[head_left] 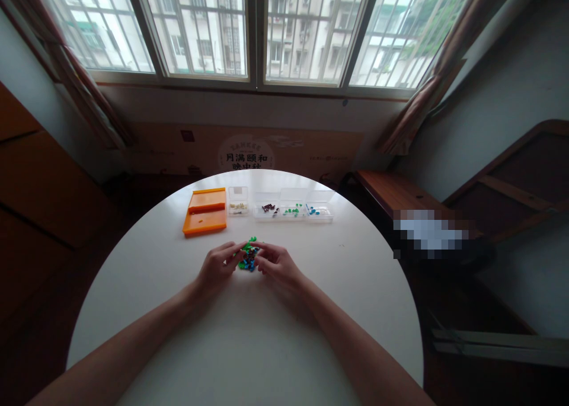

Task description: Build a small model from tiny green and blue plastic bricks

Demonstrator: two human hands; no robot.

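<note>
A small heap of loose pieces (249, 259), green, blue and dark brown, lies on the round white table (222, 347). My left hand (219, 262) borders the heap on its left, fingers stretched inward with the tips at the pieces. From the other side my right hand (279, 264) reaches in, its index finger extended across the heap's far edge and its thumb apart below. Both hands appear to touch the pieces without gripping any. The fingers partly cover the heap, and single pieces are too small to name.
Beyond the hands stand an orange two-part tray (205, 221), a small clear box (238, 210) with pale pieces, and an open clear compartment box (293, 212) with brown, green and blue pieces. A wooden bench (391, 189) stands at right, below a barred window (302, 32).
</note>
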